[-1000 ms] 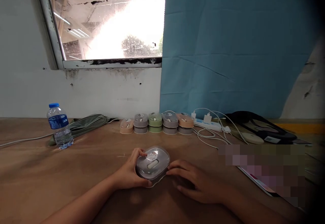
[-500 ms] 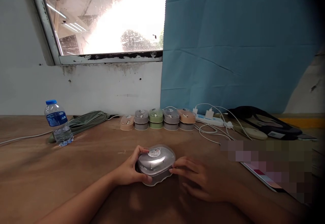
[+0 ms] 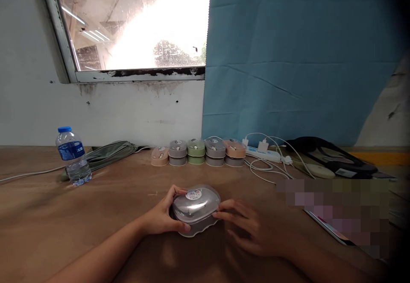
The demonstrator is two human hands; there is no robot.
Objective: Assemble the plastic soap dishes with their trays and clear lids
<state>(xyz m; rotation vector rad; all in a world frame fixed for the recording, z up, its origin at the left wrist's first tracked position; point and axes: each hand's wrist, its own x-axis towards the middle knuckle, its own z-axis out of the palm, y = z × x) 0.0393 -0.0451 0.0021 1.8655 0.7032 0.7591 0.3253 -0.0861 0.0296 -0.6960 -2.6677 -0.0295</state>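
An oval grey box with a clear domed lid [image 3: 201, 208] and a round white sticker rests on the table in front of me. My left hand [image 3: 165, 215] is closed around its left side, thumb along the near edge and fingers over the far side. At the right edge, my right hand [image 3: 245, 225] pinches the rim between fingertips, the index finger near the lid seam. The other fingers of that hand are curled and partly in shadow. The lid sits over the base, which has a wavy lower edge.
Behind stands a row of similar boxes [image 3: 196, 150] in pink, grey and green, mostly stacked. A water bottle [image 3: 73, 157] and a green cloth pouch [image 3: 110, 154] are at left. A power strip [image 3: 264, 154] with cables, a black strap item [image 3: 333, 157] and a tablet-like device [image 3: 329, 229] lie right.
Almost nothing differs. The view has shifted very slightly; both hands keep the same hold on the box.
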